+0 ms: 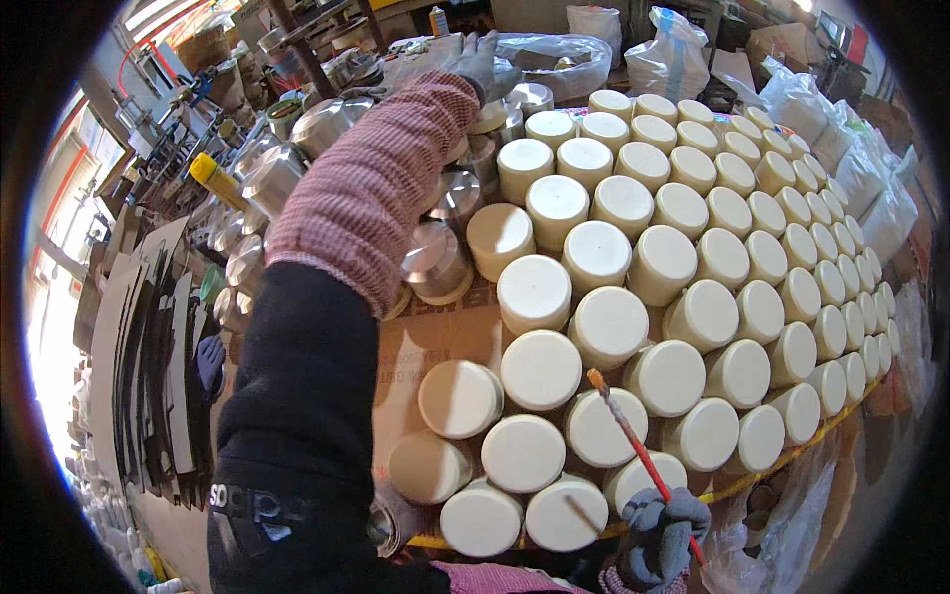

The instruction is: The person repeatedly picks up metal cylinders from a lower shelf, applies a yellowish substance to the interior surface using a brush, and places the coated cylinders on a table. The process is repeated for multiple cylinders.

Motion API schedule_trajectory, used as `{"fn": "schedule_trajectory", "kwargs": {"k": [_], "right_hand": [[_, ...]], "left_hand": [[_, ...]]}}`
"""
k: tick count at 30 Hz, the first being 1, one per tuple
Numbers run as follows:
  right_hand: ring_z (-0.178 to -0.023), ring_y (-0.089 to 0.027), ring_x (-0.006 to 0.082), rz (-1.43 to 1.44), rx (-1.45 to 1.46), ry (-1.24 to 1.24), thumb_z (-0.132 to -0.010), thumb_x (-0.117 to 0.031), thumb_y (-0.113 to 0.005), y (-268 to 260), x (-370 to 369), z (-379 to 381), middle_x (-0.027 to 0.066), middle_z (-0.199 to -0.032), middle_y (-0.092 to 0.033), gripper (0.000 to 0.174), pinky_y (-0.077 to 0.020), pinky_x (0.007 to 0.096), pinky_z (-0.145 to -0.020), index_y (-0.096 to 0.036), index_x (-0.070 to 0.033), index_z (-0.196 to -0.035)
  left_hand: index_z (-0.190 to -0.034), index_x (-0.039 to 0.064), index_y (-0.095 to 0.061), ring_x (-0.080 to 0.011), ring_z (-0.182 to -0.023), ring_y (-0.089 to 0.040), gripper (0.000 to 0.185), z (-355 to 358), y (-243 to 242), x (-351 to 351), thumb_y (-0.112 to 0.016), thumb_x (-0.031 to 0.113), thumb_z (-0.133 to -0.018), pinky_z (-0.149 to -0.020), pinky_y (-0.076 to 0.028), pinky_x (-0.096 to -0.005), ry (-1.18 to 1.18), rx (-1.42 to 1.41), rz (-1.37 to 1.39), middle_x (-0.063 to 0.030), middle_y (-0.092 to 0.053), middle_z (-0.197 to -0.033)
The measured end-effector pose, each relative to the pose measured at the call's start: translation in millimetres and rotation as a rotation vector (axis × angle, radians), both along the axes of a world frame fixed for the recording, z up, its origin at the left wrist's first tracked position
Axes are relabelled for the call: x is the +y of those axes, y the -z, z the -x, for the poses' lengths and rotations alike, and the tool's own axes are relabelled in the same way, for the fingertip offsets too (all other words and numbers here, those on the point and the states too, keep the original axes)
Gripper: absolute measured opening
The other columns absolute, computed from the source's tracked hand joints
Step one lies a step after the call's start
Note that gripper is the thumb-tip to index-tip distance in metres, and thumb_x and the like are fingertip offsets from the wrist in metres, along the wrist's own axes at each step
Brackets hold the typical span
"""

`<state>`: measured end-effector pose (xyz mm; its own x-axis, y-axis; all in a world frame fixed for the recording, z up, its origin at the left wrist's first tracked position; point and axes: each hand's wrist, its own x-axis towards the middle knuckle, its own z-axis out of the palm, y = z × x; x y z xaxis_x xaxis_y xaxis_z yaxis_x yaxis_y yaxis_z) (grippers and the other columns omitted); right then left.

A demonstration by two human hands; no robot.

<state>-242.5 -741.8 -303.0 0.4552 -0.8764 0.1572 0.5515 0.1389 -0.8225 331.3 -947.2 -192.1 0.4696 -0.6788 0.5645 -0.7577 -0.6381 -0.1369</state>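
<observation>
My gloved left hand [482, 65] reaches to the far side of the table, fingers apart, above a few shiny metal cups [528, 98]. Its palm faces away, and I see nothing held in it. Low in the view, my gloved right hand [663, 531] grips the red handle of a thin brush [644, 453]. The orange-brown brush tip points up and away, over the cream cylinders. Many cream cylinders [540, 369] with flat round tops stand in staggered rows to the right. My left sleeve hides part of the metal cups [436, 260] beside them.
Brown cardboard [438, 338] lies under the cylinders. Stacked cardboard sheets [159, 356] stand at left, a purple-grey glove [210, 360] beside them; whether a hand fills it is unclear. A plastic-lined container [557, 70] and white sacks [668, 56] are behind; a yellow-capped tube [215, 180] lies left.
</observation>
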Motion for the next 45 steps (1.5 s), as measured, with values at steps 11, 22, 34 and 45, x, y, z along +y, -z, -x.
{"fn": "schedule_trajectory", "kwargs": {"k": [11,22,34,45], "right_hand": [[-0.086,-0.065,0.0275,0.071,-0.038,0.032,-0.102,-0.04,-0.061,-11.7,44.3,-7.5,0.0168,-0.103,-0.066,0.038,-0.0568,0.0381,-0.07,-0.064,-0.005,-0.117],[-0.09,-0.069,0.018,0.164,0.228,-0.037,-0.111,-0.031,-0.038,15.4,119.8,-39.4,0.0168,-0.133,-0.062,0.047,-0.0558,0.0248,-0.074,-0.044,-0.004,-0.148],[-0.11,-0.066,0.0222,0.34,0.144,-0.176,-0.107,-0.023,-0.041,45.7,132.4,-106.4,0.0161,-0.129,-0.063,0.042,-0.0547,0.0387,-0.096,-0.053,0.001,-0.139],[-0.081,-0.066,0.0228,0.366,0.109,-0.022,-0.106,-0.032,-0.053,-0.6,118.6,-47.7,0.0178,-0.105,-0.068,0.036,-0.0551,0.0363,-0.074,-0.067,0.002,-0.105]], "left_hand": [[-0.132,0.007,-0.065,-0.0346,-0.127,-0.059,0.04,145.0,-56.5,328.5,-0.065,0.028,-0.098,-0.111,-0.043,-0.0463,0.812,0.244,-0.024,-0.015,-0.066,-0.132],[-0.128,0.013,-0.067,-0.0381,-0.143,-0.042,0.038,207.8,95.1,420.6,-0.037,0.028,-0.11,-0.121,-0.025,-0.052,1.012,0.753,-0.422,-0.0067,-0.061,-0.141],[-0.135,0.022,-0.065,-0.0435,-0.142,-0.041,0.041,191.2,111.8,432.7,-0.067,0.027,-0.094,-0.119,-0.031,-0.0521,0.867,0.75,-0.191,-0.0224,-0.045,-0.153],[-0.143,0.014,-0.058,-0.0412,-0.141,-0.043,0.054,184.2,105.2,490.9,-0.07,0.021,-0.091,-0.119,-0.033,-0.0485,0.644,0.636,-0.018,-0.022,-0.039,-0.158]]}}
